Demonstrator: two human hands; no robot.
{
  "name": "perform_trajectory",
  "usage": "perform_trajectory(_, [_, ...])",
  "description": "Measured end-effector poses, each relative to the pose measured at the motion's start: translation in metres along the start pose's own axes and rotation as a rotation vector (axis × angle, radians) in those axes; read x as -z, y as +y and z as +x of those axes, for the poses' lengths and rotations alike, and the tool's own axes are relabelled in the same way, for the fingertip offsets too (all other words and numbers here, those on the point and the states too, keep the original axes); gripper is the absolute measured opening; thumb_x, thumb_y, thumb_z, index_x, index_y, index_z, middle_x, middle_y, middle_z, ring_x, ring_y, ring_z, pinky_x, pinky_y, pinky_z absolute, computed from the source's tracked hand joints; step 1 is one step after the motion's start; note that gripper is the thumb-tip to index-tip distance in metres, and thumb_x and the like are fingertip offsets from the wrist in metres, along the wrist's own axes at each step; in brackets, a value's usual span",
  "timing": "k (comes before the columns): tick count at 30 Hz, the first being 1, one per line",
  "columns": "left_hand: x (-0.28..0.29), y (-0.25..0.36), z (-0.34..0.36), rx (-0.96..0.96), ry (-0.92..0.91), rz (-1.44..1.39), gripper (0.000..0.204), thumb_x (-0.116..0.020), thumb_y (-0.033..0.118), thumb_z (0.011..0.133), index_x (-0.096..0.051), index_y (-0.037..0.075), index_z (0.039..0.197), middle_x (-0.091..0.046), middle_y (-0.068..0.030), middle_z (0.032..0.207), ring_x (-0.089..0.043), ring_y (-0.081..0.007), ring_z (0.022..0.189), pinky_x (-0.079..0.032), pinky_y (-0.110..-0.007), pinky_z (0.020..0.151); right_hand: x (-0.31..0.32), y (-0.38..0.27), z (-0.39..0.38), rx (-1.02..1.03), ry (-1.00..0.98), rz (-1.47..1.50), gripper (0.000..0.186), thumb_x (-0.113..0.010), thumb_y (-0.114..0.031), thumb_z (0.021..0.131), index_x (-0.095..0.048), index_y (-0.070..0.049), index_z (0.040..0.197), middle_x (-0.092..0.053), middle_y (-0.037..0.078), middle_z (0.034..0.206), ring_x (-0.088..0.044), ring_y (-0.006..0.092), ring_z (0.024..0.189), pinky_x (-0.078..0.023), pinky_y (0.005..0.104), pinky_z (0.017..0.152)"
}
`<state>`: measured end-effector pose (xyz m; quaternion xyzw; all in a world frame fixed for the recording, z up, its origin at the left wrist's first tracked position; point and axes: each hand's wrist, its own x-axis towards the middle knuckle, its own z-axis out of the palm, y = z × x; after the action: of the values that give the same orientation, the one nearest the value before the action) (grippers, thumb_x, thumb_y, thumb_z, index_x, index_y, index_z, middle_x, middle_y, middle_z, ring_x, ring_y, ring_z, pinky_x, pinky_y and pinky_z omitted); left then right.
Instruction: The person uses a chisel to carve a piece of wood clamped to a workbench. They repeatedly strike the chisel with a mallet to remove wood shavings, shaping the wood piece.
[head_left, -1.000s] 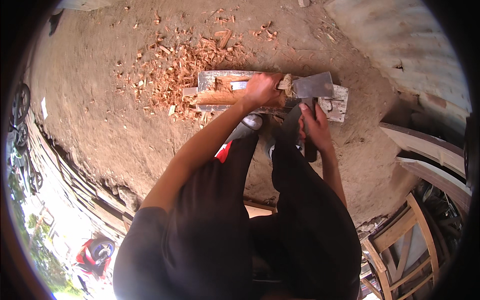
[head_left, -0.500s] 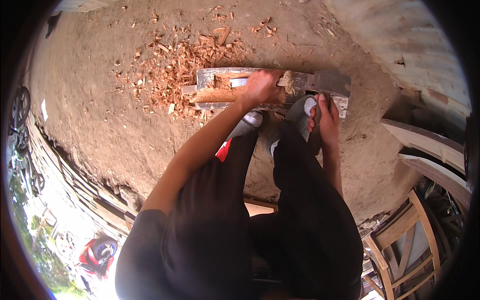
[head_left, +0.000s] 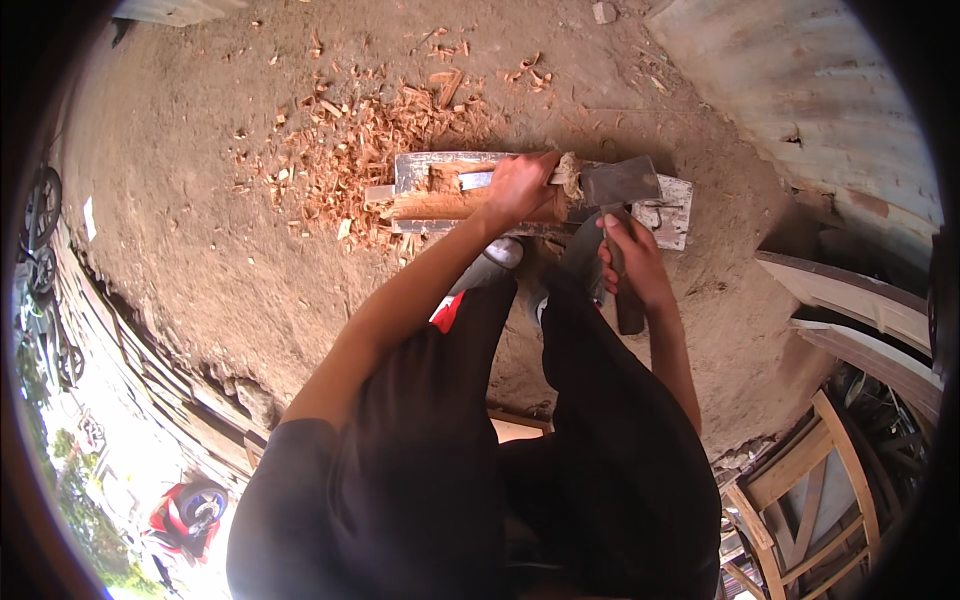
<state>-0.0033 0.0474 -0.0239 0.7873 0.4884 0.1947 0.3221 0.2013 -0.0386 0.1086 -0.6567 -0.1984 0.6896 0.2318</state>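
Note:
My left hand [head_left: 522,188] is wrapped around a chisel [head_left: 476,180]. Its bright blade points left over a hollowed wooden piece [head_left: 440,208], and its frayed handle end sticks out to the right of my fist. My right hand [head_left: 637,262] grips the handle of a dark mallet [head_left: 622,182]. The block-shaped mallet head sits right at the chisel's frayed end, touching it or very near; I cannot tell which. The wood has worn dark-and-white outer faces and a freshly cut, reddish-brown channel. My left fist hides part of that channel.
Reddish wood shavings [head_left: 400,125] are strewn on the dirt floor left of and beyond the piece. My shoes are just this side of it. Corrugated sheeting [head_left: 800,110] rises at far right, with boards [head_left: 850,280] and a wooden frame [head_left: 800,490] nearer. A red motorcycle [head_left: 185,515] stands lower left.
The mallet in my right hand has swung left, bringing its head to the chisel's end and uncovering the wood's right end. My left hand keeps its hold on the chisel.

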Motion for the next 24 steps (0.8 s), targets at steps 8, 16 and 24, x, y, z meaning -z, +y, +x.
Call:
perform_trajectory(8, [-0.002,0.003,0.002,0.034,-0.043,0.013,0.030,-0.074,0.018,0.079,-0.066,0.009,0.107,-0.073,-0.0195,0.090,-0.072,-0.0408,0.086,-0.057,-0.052,0.072,-0.011,0.020,0.007,0.177,0.100,-0.111,0.034,-0.057,-0.040,0.110,-0.058,-0.008,0.122,-0.053,0.001,0.072,-0.048,0.0107,0.046,-0.041,0.0297,0.042])
perform_trajectory(16, [0.000,0.006,0.001,0.008,0.005,0.033,0.030,-0.077,0.016,0.075,-0.064,0.008,0.101,-0.074,-0.0174,0.091,-0.073,-0.0387,0.086,-0.058,-0.050,0.071,-0.029,0.025,0.002,0.231,0.282,0.057,0.036,-0.056,-0.041,0.110,-0.058,-0.007,0.122,-0.054,0.002,0.072,-0.051,0.0099,0.048,-0.041,0.0286,0.041])
perform_trajectory(24, [0.001,0.002,-0.001,0.018,-0.008,0.042,0.033,-0.079,0.018,0.076,-0.064,0.008,0.104,-0.074,-0.0165,0.092,-0.074,-0.0384,0.086,-0.058,-0.050,0.072,-0.023,0.021,0.004,0.254,0.231,0.069,0.036,-0.059,-0.040,0.108,-0.059,-0.007,0.124,-0.054,0.002,0.074,-0.050,0.0106,0.048,-0.042,0.0292,0.042])
